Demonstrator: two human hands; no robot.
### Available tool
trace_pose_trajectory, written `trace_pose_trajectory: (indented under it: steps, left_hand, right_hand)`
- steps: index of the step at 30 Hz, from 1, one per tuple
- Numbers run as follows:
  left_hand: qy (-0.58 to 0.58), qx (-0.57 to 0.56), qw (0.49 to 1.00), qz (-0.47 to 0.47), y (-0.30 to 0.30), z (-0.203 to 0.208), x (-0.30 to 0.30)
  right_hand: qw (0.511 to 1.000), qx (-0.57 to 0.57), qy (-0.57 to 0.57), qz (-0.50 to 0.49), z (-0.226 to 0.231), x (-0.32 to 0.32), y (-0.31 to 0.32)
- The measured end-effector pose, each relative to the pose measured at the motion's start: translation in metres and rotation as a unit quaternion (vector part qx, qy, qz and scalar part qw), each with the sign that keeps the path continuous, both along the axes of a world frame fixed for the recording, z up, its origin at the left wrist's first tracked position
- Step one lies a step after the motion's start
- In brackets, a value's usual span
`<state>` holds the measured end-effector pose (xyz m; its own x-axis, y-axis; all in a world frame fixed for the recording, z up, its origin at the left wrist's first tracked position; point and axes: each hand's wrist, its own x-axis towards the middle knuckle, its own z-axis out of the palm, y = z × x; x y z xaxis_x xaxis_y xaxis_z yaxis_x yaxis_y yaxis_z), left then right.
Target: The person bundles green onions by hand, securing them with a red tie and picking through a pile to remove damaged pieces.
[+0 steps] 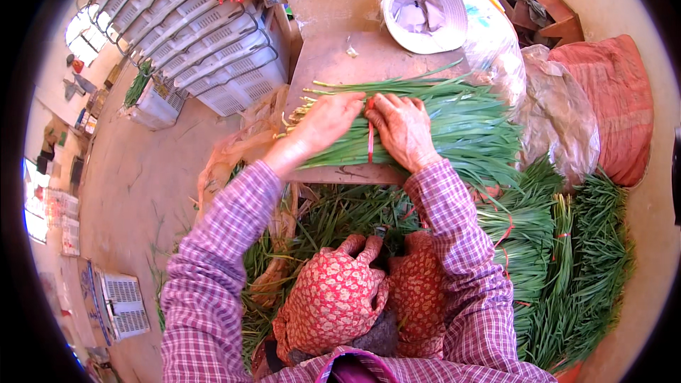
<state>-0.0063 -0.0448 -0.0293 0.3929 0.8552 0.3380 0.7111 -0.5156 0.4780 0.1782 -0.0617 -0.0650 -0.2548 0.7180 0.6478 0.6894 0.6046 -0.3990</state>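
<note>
One smooth, brownish tabletop (323,64) bears a thick bundle of slender green leaves (461,124); the right hand (403,129) pinches its thin red band (370,143), while the left hand (325,125) crosses the stems, its grip unclear.

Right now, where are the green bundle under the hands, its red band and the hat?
Green bundle (468,117), head view: on its leaves.
Red band (370,143), head view: on its strip.
Hat (456,14), head view: on its brim.

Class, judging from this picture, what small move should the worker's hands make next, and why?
Probably secure the red tie: it crosses the chive bundle, the right hand is at its upper part, and the left hand is close by.
</note>
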Motion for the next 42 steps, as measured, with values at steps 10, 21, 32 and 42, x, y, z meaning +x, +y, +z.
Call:
trace_pose_trajectory:
  steps: [10, 21, 32, 42]
  left_hand:
    - [0.216, -0.076, 0.972, 0.049, 0.122, 0.000, -0.004]
    - [0.104, -0.110, 0.987, 0.054, 0.088, -0.013, -0.017]
    - [0.028, 0.013, 0.990, 0.140, -0.008, -0.007, 0.014]
    - [-0.006, 0.149, 0.988, 0.039, -0.026, -0.005, 0.011]
  right_hand:
    - [0.998, 0.049, 0.023, -0.012, -0.003, -0.006, -0.009]
    - [0.999, 0.042, 0.027, -0.008, 0.001, -0.012, -0.017]
    - [0.997, 0.074, 0.001, -0.001, 0.006, -0.003, -0.031]
    - [0.991, -0.016, -0.090, 0.094, 0.019, 0.015, -0.015]
